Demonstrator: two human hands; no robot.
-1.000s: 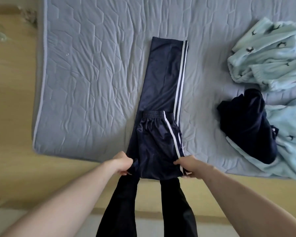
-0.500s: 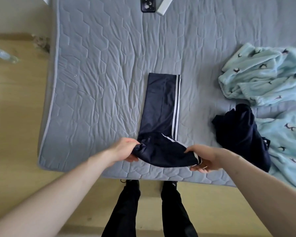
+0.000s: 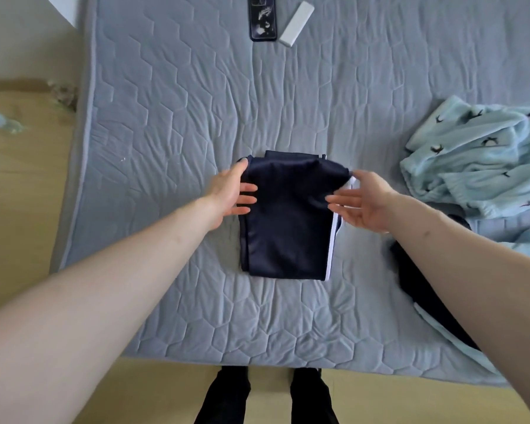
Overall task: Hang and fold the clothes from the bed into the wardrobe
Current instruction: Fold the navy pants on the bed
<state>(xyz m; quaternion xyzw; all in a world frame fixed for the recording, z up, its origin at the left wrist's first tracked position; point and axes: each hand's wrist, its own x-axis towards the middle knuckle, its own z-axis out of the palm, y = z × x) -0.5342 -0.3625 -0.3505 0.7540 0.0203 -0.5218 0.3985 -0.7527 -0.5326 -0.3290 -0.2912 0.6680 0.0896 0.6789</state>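
A view from above looks down at a grey quilted bed (image 3: 166,148), where dark navy trousers (image 3: 288,221) with a white side stripe now lie as a short rectangle. Half a second ago only their near end was lifted and the leg still stretched away up the bed; that near end has since been carried over, so the long shape has closed into a compact stack. The left hand (image 3: 231,191) holds the stack's far left corner, thumb up at the corner and fingers lying across the cloth. The right hand (image 3: 361,200) holds the far right edge near the stripe, fingers fairly straight over the top layer; whether it pinches cannot be told. To the right lie a pale blue fleece (image 3: 478,160) and another dark garment (image 3: 426,286), both unfolded. A phone (image 3: 262,18) and a white remote (image 3: 296,23) rest at the far edge. The trousers look nearly ready for the wardrobe, which is not in view.
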